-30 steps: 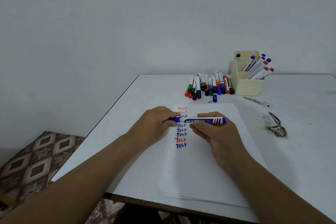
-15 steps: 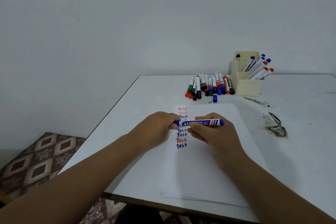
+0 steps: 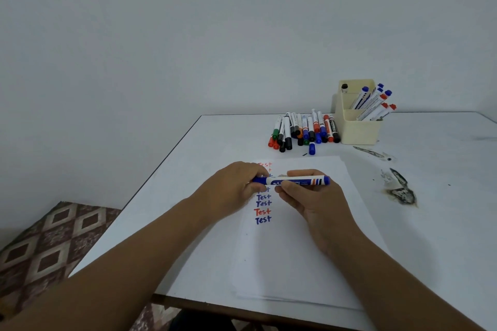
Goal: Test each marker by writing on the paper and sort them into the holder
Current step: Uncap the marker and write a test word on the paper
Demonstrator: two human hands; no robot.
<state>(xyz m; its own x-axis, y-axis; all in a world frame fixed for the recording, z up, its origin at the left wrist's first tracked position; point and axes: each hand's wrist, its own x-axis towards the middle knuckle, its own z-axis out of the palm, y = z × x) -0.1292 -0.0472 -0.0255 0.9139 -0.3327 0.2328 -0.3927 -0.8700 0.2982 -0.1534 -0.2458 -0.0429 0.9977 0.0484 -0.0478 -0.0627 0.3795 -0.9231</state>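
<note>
Both hands hold one blue marker (image 3: 295,181) level above the paper (image 3: 301,236), its length running left to right. The left hand (image 3: 236,191) curls its fingers round the blue cap end, and the right hand (image 3: 314,199) pinches the white barrel between thumb and fingers. The barrel carries a blue label panel with small print too blurred to read, plus orange and blue bands near its right end, which finishes in a blue plug.

The paper lies flat on the white table (image 3: 188,223), under the hands. Down its left side runs a column of the handwritten word "Test", the top ones in red, then several in blue, then one red and one blue at the bottom. The hands and marker cover the middle lines.

At the far side of the table lies a pile of markers (image 3: 304,130) with red, green, black, blue and orange caps, side by side, caps mostly toward the person. One black-capped marker at the pile's right edge has dark lettering that cannot be read. A blue cap (image 3: 312,148) lies just in front of the pile.

Touching the pile's right side stands a cream holder (image 3: 357,129) with compartments. Blue- and red-capped markers lean out of it to the right; a black-capped one stands in the back left compartment.

Dark scorch-like stains (image 3: 400,191) mark the table to the right of the paper.
</note>
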